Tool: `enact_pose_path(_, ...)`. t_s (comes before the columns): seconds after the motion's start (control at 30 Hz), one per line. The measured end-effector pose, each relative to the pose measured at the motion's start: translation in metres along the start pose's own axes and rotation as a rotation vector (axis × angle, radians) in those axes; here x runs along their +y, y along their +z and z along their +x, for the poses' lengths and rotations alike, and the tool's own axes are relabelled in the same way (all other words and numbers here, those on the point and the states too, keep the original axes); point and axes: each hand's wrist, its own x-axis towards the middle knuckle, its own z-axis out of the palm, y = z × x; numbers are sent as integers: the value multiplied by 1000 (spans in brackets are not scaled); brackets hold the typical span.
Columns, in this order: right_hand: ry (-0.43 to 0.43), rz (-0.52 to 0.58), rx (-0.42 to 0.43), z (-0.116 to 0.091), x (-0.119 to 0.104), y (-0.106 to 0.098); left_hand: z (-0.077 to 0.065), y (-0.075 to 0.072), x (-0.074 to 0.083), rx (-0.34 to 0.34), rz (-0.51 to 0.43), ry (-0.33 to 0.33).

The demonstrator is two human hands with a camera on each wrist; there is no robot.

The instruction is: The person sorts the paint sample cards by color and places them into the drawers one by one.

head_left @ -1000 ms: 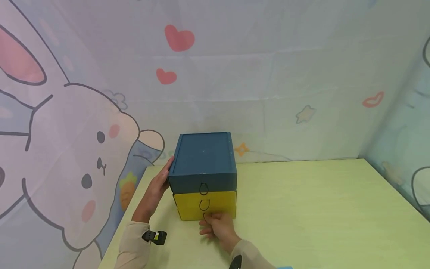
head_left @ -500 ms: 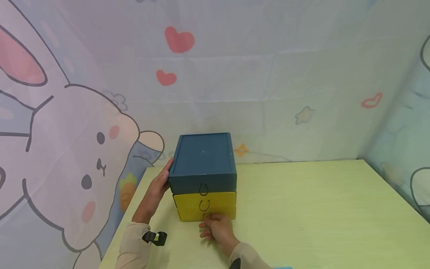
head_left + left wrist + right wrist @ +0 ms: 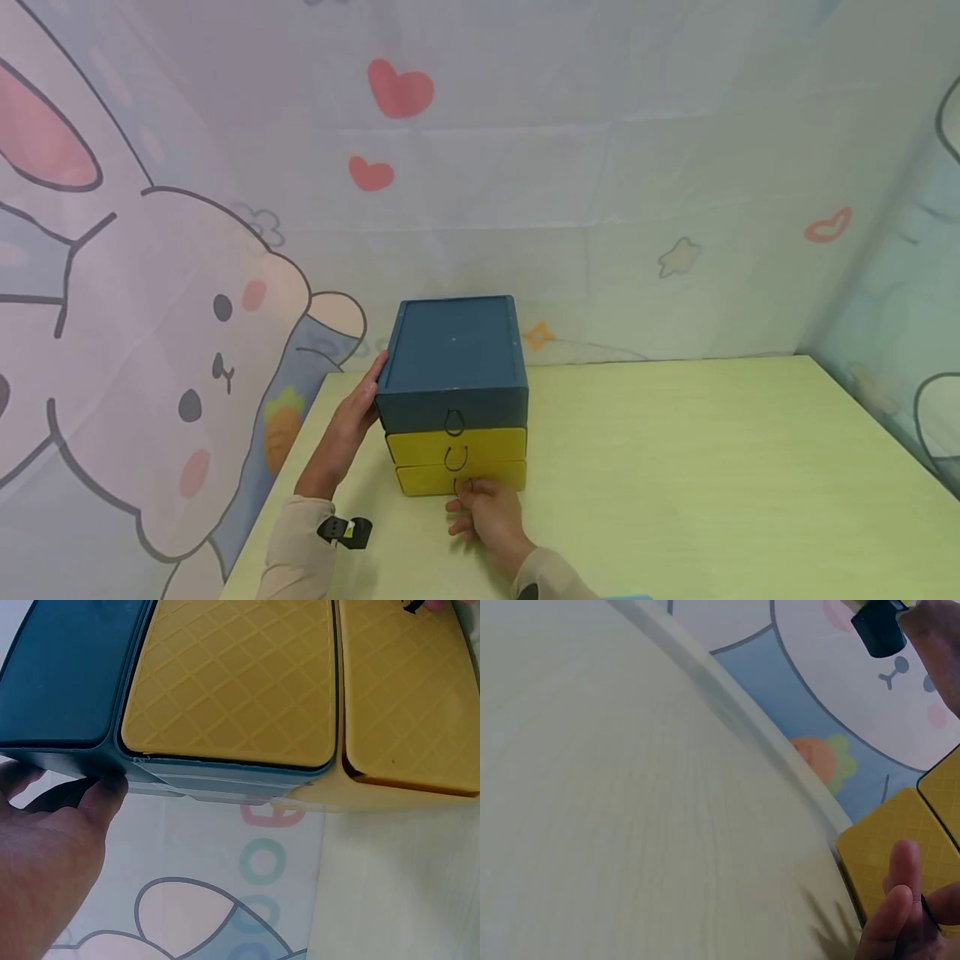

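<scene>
A small chest of drawers (image 3: 453, 342) stands on the table, with a dark blue top and blue upper drawer (image 3: 412, 412). Below are a yellow middle drawer (image 3: 420, 448) and a yellow bottom drawer (image 3: 423, 480), each with a dark loop pull at its front. My left hand (image 3: 351, 423) rests along the chest's left side, fingers against the blue wall. Down at the front, my right hand (image 3: 493, 515) pinches the bottom drawer's loop pull (image 3: 456, 486) between thumb and finger. In the left wrist view the bottom drawer front (image 3: 412, 697) stands slightly out, a thin gap behind its edge.
The pale yellow-green table (image 3: 675, 467) extends right of the chest. Close behind and to the left hangs a printed cloth (image 3: 510, 192) with a rabbit and hearts. A bit of a blue thing (image 3: 628, 597) shows at the bottom edge.
The bottom drawer has come slightly forward, so a line now shows between it and the middle drawer. My right hand has moved a little toward me; my left hand stays in place.
</scene>
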Motion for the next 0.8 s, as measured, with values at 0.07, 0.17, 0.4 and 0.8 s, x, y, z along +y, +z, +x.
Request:
enact_pose_path(0.07, 3, -4, -4, -2, 1, 0, 0, 0, 0, 0, 1, 3)
enact_pose_path(0.17, 10, -20, -11, -5, 3, 0, 0, 0, 0, 0, 1, 4)
enact_pose_path(0.4, -10, -52, -58, -20, 7, -4, 0, 1, -1, 0, 17, -13)
enact_pose_path(0.8, 57, -100, -105, -45, 8, -9, -1, 0, -1, -2, 32, -8)
